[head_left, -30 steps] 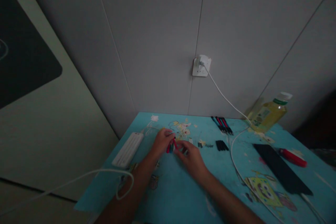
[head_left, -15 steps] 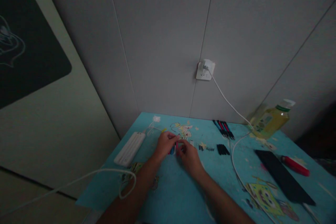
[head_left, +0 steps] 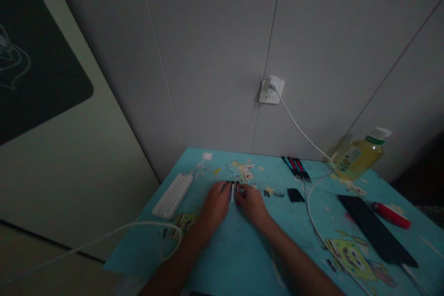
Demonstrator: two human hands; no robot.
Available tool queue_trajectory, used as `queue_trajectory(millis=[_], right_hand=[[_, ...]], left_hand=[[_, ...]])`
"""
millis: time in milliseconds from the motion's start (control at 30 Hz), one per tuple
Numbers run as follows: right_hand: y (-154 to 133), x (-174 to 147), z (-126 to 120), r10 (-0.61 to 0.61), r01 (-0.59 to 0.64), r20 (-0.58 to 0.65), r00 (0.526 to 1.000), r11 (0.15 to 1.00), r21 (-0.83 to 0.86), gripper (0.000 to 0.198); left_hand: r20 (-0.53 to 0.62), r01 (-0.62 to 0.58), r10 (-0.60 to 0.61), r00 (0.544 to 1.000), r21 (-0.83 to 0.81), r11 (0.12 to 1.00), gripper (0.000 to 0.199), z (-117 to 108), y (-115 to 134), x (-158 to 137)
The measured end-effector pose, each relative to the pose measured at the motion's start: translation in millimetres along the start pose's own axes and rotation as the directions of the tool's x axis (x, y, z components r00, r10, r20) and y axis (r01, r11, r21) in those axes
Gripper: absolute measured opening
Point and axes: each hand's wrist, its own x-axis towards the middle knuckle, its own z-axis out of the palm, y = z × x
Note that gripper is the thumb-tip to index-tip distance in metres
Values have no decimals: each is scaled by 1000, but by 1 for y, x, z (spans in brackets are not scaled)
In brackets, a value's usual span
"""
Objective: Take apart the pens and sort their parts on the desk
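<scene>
My left hand (head_left: 218,201) rests low over the turquoise table with its fingers curled; what they hold, if anything, is hidden. Facing it across a small gap, my right hand (head_left: 252,202) has thumb and fingers closed at a red pen barrel (head_left: 237,188). A pale, slim tube (head_left: 232,193) lies between the hands, with dark ends of small parts beyond it. Just right of my right hand, a row of small metal-looking pieces (head_left: 277,194) and several short black sleeves (head_left: 295,195) lie on the table. Further back lie several assembled pens (head_left: 296,169) with blue, red and black bodies.
A white power strip (head_left: 172,195) lies on the left, its cable looping over my left forearm. At the right stand or lie a yellow-liquid bottle (head_left: 360,157), a black flat panel (head_left: 376,226) and a red-handled tool (head_left: 391,215). A white cord (head_left: 310,210) runs from the wall socket (head_left: 271,90).
My hands have moved apart from their joint hold on a red pen barrel. The left has drawn back and down, and the pale tube between them now shows.
</scene>
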Motion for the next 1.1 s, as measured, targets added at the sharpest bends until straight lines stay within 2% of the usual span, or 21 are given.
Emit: queue_trajectory(millis=[167, 367, 567, 833, 967, 1067, 1100], right_hand=[[-6, 3, -1, 26, -19, 50, 998, 991, -131, 19], [-9, -7, -7, -9, 34, 116, 993, 977, -211, 23], [-11, -7, -4, -12, 44, 128, 992, 967, -251, 25], [-12, -5, -8, -42, 66, 114, 993, 973, -221, 24], [-22, -24, -27, -79, 92, 74, 994, 977, -191, 26], [-54, -56, -66, -129, 133, 40, 991, 984, -118, 25], [-68, -70, -85, -177, 176, 30, 984, 984, 20, 26]], left_hand=[[99, -103, 95, 991, 79, 991, 42, 3, -6, -12], [177, -189, 167, 970, 113, 976, 40, -1, -5, -14], [187, -203, 174, 967, 148, 968, 39, 6, -9, -10], [182, -228, 192, 964, 205, 952, 36, 8, -14, -6], [173, -256, 219, 960, 231, 939, 32, 5, -14, -5], [153, -268, 236, 960, 245, 932, 29, 3, -11, -6], [141, -267, 238, 961, 249, 931, 28, 2, -9, -6]])
